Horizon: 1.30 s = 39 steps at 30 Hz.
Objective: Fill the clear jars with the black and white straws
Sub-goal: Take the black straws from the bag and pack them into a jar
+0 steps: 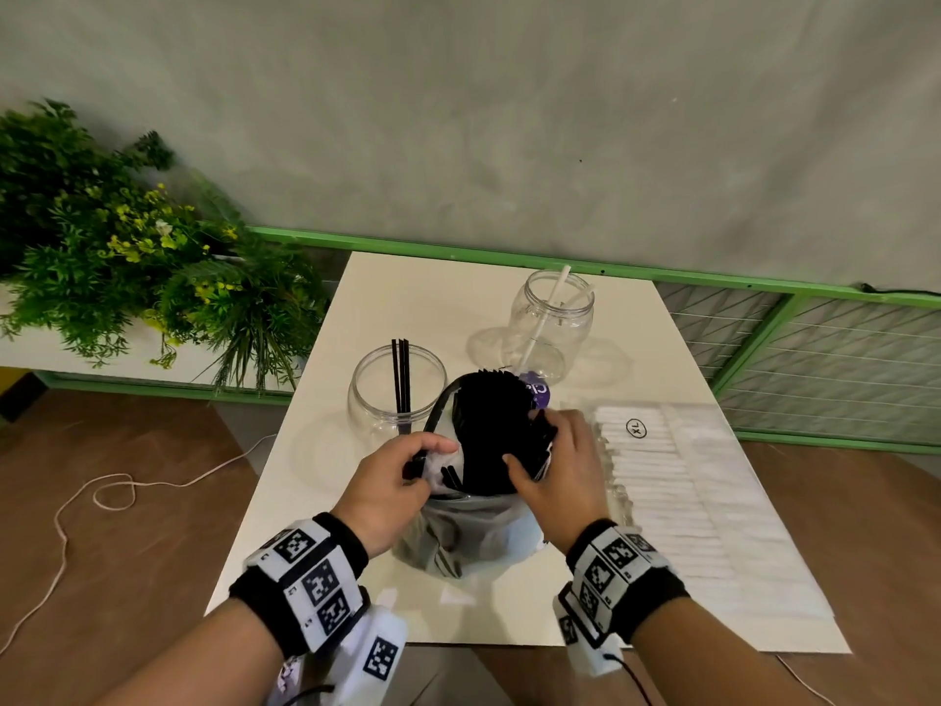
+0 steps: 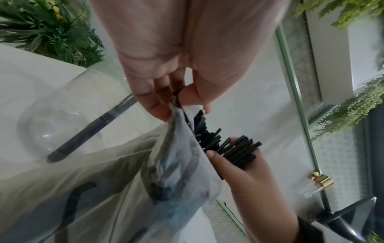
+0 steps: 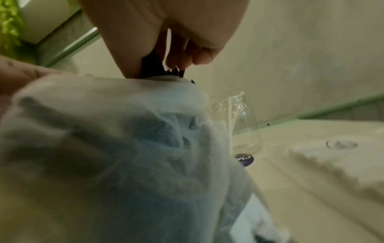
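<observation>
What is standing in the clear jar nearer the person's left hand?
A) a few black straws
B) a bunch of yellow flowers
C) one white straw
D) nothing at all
A: the near jar, seen from the head camera, has a few black straws leaning upright in it, while the far jar holds the single white straw.

Bag (image 1: 473,527) sits on the tabletop (image 1: 315,527) right in front of me, straw bundle (image 1: 491,430) in it. Near jar (image 1: 396,394) behind-left with three straws (image 1: 401,374) in it. Far jar (image 1: 552,323) behind-right, one straw (image 1: 547,318) inside. Wrapped straw pack (image 1: 682,491) lies right of the bag.
</observation>
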Each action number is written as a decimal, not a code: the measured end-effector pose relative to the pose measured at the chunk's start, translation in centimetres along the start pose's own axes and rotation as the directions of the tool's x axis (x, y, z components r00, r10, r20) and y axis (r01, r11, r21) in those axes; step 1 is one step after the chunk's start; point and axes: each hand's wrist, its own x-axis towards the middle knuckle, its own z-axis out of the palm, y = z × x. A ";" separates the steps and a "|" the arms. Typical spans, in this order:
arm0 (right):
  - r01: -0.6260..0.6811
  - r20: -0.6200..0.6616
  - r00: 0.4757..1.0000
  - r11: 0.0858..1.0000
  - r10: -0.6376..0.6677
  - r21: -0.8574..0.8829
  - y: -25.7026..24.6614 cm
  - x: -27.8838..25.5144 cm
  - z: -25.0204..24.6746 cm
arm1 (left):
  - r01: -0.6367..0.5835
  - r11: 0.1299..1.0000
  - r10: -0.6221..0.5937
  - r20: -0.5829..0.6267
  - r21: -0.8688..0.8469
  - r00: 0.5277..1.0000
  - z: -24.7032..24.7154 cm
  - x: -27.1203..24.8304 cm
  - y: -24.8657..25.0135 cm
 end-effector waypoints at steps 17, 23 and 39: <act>-0.320 0.302 0.922 0.914 0.241 0.249 2.6 -1.7 -1.1 | -0.017 0.992 0.012 0.041 0.123 0.999 -0.2 0.1 0.3; -0.510 0.587 0.776 0.776 0.228 0.372 2.1 1.0 0.1 | -0.015 0.985 -0.002 0.101 0.170 0.995 0.5 0.0 0.8; -0.468 0.463 0.831 0.836 0.308 0.284 1.4 -1.6 1.2 | -0.071 0.789 0.126 -0.048 0.611 0.991 4.8 0.7 0.5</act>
